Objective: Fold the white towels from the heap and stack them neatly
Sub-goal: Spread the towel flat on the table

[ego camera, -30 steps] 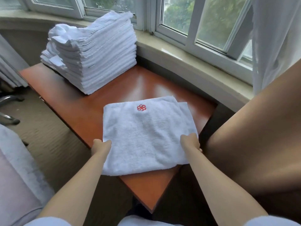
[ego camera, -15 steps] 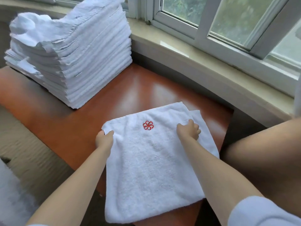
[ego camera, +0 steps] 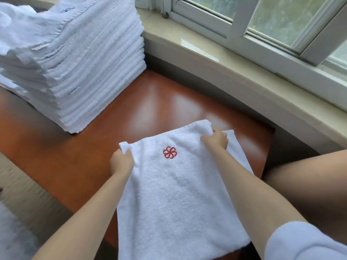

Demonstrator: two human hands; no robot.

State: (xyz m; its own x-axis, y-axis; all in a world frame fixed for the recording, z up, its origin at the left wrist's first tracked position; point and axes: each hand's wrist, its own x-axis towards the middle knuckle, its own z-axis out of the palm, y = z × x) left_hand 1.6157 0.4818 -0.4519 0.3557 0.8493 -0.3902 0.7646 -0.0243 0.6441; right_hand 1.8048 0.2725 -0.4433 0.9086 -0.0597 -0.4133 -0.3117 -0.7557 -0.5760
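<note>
A folded white towel with a red flower emblem lies on the reddish-brown table, its near edge hanging over the table's front. My left hand grips the towel's far left corner. My right hand grips its far right corner, where a lower layer of the towel sticks out to the right. A tall stack of folded white towels stands at the table's far left, its top layers rumpled.
A stone window sill and white window frames run along the far and right side of the table. A brown padded surface rises at the right. White fabric shows at the lower left, above carpeted floor.
Both hands moved from the towel's near edge to its far corners and now grip them. The camera has leaned in closer to the table.
</note>
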